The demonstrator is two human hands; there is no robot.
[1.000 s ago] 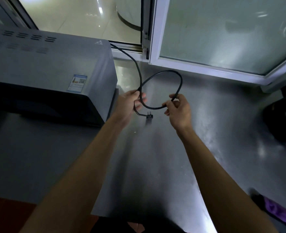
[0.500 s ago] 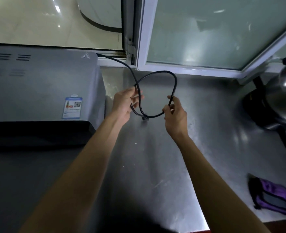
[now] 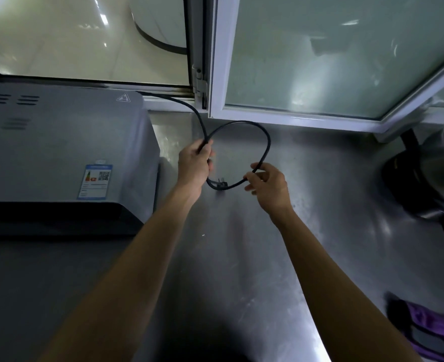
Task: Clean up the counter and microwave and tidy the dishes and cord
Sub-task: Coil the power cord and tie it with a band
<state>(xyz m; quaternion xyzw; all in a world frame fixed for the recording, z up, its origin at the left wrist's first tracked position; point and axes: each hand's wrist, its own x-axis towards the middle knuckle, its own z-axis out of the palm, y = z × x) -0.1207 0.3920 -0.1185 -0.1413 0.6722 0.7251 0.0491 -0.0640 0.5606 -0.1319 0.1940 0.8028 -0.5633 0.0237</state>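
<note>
A black power cord (image 3: pixel 267 142) runs from behind the grey microwave (image 3: pixel 59 152) and forms a loop above the steel counter (image 3: pixel 241 257). My left hand (image 3: pixel 193 165) grips the cord where the loop crosses itself. My right hand (image 3: pixel 267 182) pinches the loop's lower right part between thumb and fingers. The plug (image 3: pixel 219 183) hangs just below my left hand, between both hands.
The microwave stands at the left. An open white-framed window (image 3: pixel 320 61) lies behind the counter. A shiny metal kettle on a dark base (image 3: pixel 429 178) sits at the right edge. A purple cloth (image 3: pixel 429 327) lies at the front right.
The view has shifted slightly and my hands have moved a little apart, widening the loop. Both hands keep hold of the cord.
</note>
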